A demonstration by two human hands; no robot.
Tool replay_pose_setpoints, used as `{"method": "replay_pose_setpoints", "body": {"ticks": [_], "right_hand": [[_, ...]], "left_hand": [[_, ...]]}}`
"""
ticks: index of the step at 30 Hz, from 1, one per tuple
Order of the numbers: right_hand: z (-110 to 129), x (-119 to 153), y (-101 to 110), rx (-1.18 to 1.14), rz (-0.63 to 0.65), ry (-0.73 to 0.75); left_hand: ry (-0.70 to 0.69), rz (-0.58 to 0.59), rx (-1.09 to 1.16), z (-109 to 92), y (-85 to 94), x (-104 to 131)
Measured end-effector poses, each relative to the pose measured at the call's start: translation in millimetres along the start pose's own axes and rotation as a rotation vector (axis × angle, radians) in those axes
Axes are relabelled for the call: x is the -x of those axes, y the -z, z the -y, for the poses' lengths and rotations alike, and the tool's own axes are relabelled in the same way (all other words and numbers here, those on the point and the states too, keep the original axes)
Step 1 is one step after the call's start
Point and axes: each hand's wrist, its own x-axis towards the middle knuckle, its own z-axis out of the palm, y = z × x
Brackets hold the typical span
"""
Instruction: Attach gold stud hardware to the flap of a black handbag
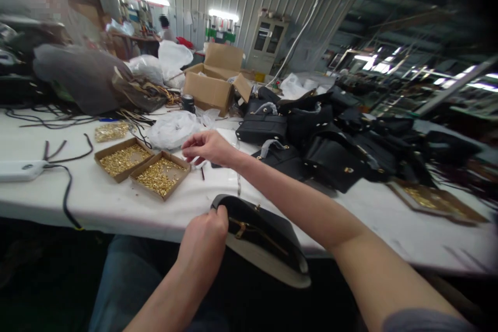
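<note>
A black bag (268,228) with a zipper and a pale flap is gripped at its upper left corner by my left hand (205,241), at the table's front edge. My right hand (208,148) hovers just right of a cardboard tray (187,172) of small gold metal pieces. Its fingers are curled together; whether something small is between them cannot be made out. Another tray (101,165) of gold pieces stands directly left of the first.
Many black bags (260,127) are piled at the right. Behind are an open cardboard box (206,91) and clear plastic bags (171,129). A white power strip (23,170) with a cable lies far left. More trays (439,213) stand far right.
</note>
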Motion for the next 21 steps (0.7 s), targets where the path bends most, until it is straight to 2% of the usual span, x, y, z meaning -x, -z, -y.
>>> {"method": "replay_pose_setpoints", "body": {"ticks": [2,4,7,9,11,13,16,18,21], "right_hand": [[18,54,14,-0.066,-0.084,0.008],[32,111,19,-0.099,-0.158,-0.05],[35,183,8,-0.109,-0.224,-0.189],[24,217,-8,-0.045,-0.259,-0.247],[12,239,-27,0.194,-0.329,-0.19],[5,254,-46,0.59,-0.41,-0.048],[6,270,-74,1.096,-0.441,0.148],[9,275,-90,1.197,-0.388,0.254],[3,272,-102,1.144,-0.376,0.314]], "left_hand": [[-0.01,-0.017,-0.003,4,-4.7,1],[-0.03,-0.027,0.022,8,-9.6,1],[-0.072,-0.052,0.042,16,-18.1,2],[-0.106,-0.117,0.03,20,-25.0,4],[-0.142,-0.209,0.014,24,-32.7,6],[-0.169,-0.291,0.001,27,-39.6,7],[-0.177,-0.333,0.011,30,-44.3,10],[-0.161,-0.3,0.063,30,-43.1,11],[-0.148,-0.268,0.155,30,-39.4,11]]}}
